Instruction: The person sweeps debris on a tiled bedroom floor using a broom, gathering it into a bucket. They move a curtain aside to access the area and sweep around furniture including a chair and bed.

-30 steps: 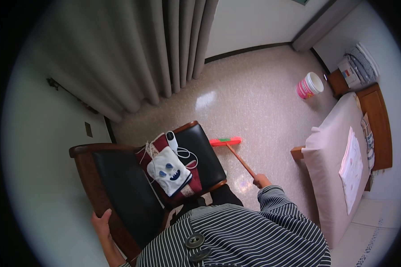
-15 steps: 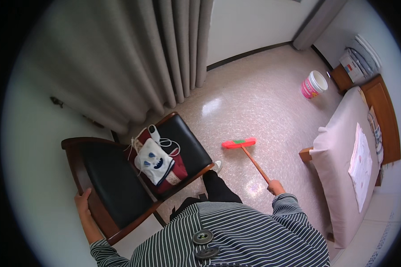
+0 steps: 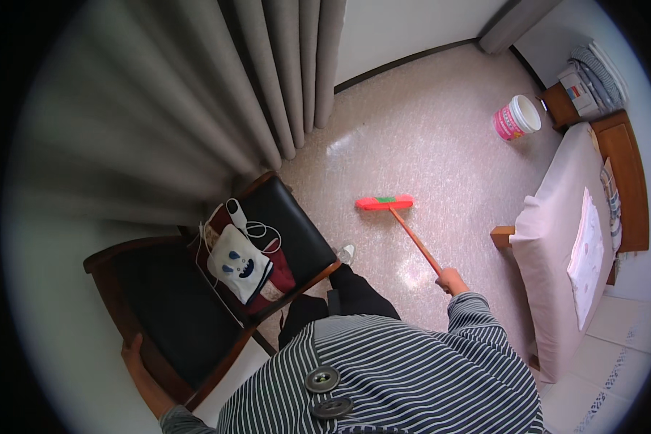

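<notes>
My left hand (image 3: 133, 354) is closed round the outer edge of the backrest of a wooden chair (image 3: 100, 278) with black cushions. On the chair's seat lies folded dark red fabric (image 3: 283, 269), topped by a white cloth (image 3: 233, 253) with a blue printed face. Beside the cloth rests a white handheld controller (image 3: 233, 210) with a looped cable. My right hand (image 3: 452, 282) grips the orange handle of a broom (image 3: 417, 244). Its red and green head (image 3: 385, 203) rests on the floor, ahead of my shoe (image 3: 346, 253).
A grey curtain (image 3: 267, 79) hangs against the chair's far side. To the right stands a bed (image 3: 539, 253) with a pink cover and wooden headboard. Farther back, a pink and white bucket (image 3: 510, 123) sits near a small wooden stand (image 3: 559, 103) holding folded bedding.
The chair has shifted left against the curtain, with my left hand still on it. The view has tilted, so the broom, bucket and bed appear higher. Both grips stay the same.
</notes>
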Motion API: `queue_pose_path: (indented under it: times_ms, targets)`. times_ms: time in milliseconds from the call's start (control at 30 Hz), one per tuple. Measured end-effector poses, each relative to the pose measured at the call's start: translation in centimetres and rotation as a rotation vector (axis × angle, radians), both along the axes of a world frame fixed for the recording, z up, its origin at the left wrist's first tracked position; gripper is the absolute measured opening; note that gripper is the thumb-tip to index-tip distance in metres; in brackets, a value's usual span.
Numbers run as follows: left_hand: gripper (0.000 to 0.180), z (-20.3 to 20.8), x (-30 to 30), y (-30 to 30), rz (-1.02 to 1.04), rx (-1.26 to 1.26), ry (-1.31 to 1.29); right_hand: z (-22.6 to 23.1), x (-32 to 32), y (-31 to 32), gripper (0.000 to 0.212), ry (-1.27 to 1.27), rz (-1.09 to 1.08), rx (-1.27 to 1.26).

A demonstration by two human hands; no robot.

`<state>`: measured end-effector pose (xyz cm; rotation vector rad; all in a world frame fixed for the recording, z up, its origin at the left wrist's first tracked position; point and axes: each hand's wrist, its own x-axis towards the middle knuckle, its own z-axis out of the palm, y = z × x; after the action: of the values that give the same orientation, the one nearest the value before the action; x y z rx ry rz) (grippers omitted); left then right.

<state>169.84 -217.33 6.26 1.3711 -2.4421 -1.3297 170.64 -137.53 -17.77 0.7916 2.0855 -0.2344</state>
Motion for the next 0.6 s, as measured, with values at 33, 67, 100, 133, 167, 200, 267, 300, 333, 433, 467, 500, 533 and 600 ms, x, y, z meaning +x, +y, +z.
queue_pose_path:
  times_ms: [33, 67, 100, 133, 167, 200, 267, 300, 333, 433, 467, 500, 533, 600]
  targets:
    - [0.061, -0.1, -0.1, -0.1, 0.012, -0.028, -0.050, -0.9, -0.7, -0.2, 0.029, 0.000, 0.029, 0.015]
    - [0.059, -0.6, 0.7, -0.9, -0.011, -0.034, -0.062, -1.5, -1.3, -0.4, 0.029, 0.002, 0.057, 0.030]
    - [0.057, -1.0, 2.1, -2.3, -0.027, -0.048, -0.073, -0.9, -2.6, -1.7, 0.025, -0.029, 0.041, 0.017]
    - [0.055, -0.4, 2.0, -2.8, -0.043, -0.060, -0.075, 0.7, -4.5, -3.8, 0.024, -0.053, 0.025, 0.007]
    - [0.054, 0.1, 1.7, -3.3, -0.024, -0.028, -0.014, 1.6, -6.2, -5.6, 0.024, -0.077, 0.008, -0.003]
    - [0.052, 0.6, 0.4, -0.6, -0.027, 0.036, 0.033, 2.3, -5.9, -5.5, 0.024, -0.086, -0.035, 0.021]
    - [0.050, 0.6, 0.7, 0.6, -0.072, 0.060, -0.002, 2.6, -4.2, -5.9, 0.025, -0.083, -0.054, 0.059]
    - [0.050, 0.3, 0.8, -0.3, -0.110, 0.014, -0.041, 2.2, -4.9, -7.6, 0.025, -0.049, -0.050, 0.057]
    - [0.049, 0.3, 0.8, -1.3, -0.150, -0.030, -0.081, 2.1, -5.0, -9.2, 0.025, -0.033, -0.077, 0.064]
    - [0.048, 1.2, 0.5, 0.2, -0.119, 0.104, 0.096, 4.0, -2.9, -13.1, 0.026, -0.011, -0.129, 0.039]
    - [0.049, 0.5, 0.5, -0.3, -0.137, 0.030, 0.039, 3.4, -2.1, -12.6, 0.027, -0.046, -0.220, 0.015]
    - [0.050, -0.1, 0.6, -1.1, -0.158, -0.053, -0.024, 3.3, -1.1, -12.6, 0.027, -0.032, -0.195, 0.029]
    - [0.052, -0.7, 0.8, -1.6, -0.180, -0.136, -0.087, 3.3, 0.0, -12.4, 0.027, -0.018, -0.172, 0.044]
    - [0.054, -1.9, 1.1, -1.9, -0.143, -0.200, -0.050, 3.9, 1.9, -12.0, 0.026, 0.016, -0.169, 0.063]
